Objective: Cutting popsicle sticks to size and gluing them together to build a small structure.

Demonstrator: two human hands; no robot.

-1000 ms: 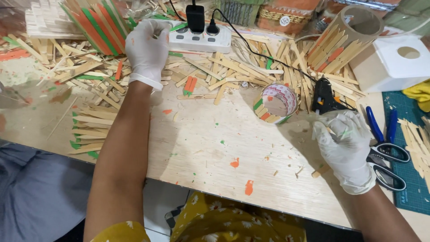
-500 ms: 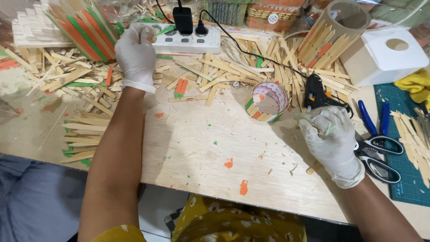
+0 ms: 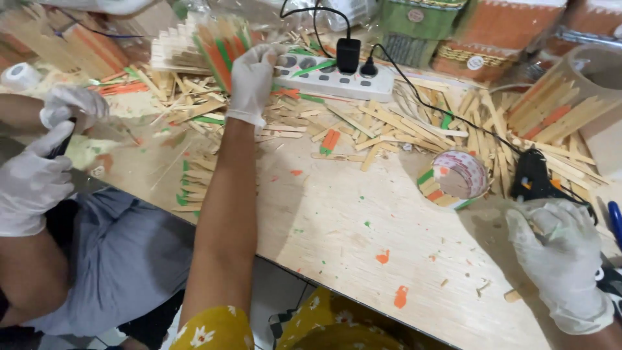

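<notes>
**Inspector:** Reaching across the table (image 3: 337, 214), your left hand (image 3: 251, 78) rests on the fanned bundle of orange and green wooden sticks (image 3: 217, 42) at the far edge. The fingers (image 3: 259, 55) are curled over the bundle's near end, touching it; whether they have actually closed on one stick I cannot tell from this view.

**Operator:** And the right?

**Inspector:** Your right hand (image 3: 562, 259) sits low at the near right, gloved, fingers bent loosely inward with something small and pale green showing between them. It is too small to name. The black glue gun (image 3: 534, 178) lies just beyond that hand, apart from it.

**Operator:** How far along would you put the work?

**Inspector:** Early to middle, in my judgement. A small round ring of sticks (image 3: 453, 181) stands between your hands, only partly lined with coloured pieces. Loose sticks (image 3: 389, 120) remain scattered in quantity before the white power strip (image 3: 337, 78), so most stock is unused. Paint flecks mark the bare boards.

**Operator:** Anyone else in frame?

**Inspector:** A co-worker's gloved hands (image 3: 39, 168) at the left, well apart from yours.
</notes>
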